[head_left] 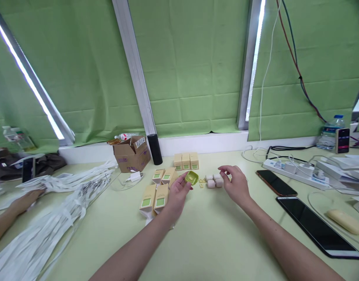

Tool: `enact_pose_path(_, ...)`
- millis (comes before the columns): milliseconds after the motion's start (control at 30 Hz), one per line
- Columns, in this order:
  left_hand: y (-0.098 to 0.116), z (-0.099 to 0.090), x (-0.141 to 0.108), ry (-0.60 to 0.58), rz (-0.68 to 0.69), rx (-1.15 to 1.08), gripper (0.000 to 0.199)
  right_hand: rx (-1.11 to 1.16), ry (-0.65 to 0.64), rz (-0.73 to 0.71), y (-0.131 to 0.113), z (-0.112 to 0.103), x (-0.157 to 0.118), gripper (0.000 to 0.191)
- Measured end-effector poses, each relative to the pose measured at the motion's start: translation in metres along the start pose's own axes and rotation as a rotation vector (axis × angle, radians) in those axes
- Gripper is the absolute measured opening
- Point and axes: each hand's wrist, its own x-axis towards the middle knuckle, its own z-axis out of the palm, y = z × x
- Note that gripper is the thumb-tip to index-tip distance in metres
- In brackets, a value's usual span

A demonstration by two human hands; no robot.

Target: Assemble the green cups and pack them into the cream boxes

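A small green dish-like piece [191, 178] is held between the thumb and fingers of my left hand [178, 194]. My right hand [235, 183] is over the right side of a cluster of white rounded pieces [211, 183], its fingertips bent together; whatever they hold, if anything, is too small to make out. Small yellow pieces [201, 185] lie between the green piece and the white cluster. Left of my left hand stand several cream boxes with green windows [148, 197], and three more boxes [185, 161] stand in a row behind.
An open cardboard box [131, 157] and a black cylinder [154, 149] stand at the back. White straps [59, 207] cover the left side, near another person's hand [27, 201]. Two dark-screened devices [276, 182] [317, 224], a power strip [296, 173] and cables lie right.
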Motion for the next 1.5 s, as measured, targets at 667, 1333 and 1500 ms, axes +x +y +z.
enact_pose_path(667, -0.001, -0.004, 0.0, 0.039, -0.045, -0.142, 0.042, -0.574, -0.238, -0.268, 0.024, 0.009, -0.002, 0.026)
enact_pose_path(1333, -0.003, -0.004, 0.001, 0.042, -0.016, -0.1, 0.045, 1.276, -0.412, 0.451, -0.036, 0.015, -0.021, 0.041)
enact_pose_path(1500, -0.002, -0.004, 0.001, 0.033, -0.002, -0.07, 0.046, 1.27, -0.409, 0.424, -0.041, 0.011, -0.021, 0.048)
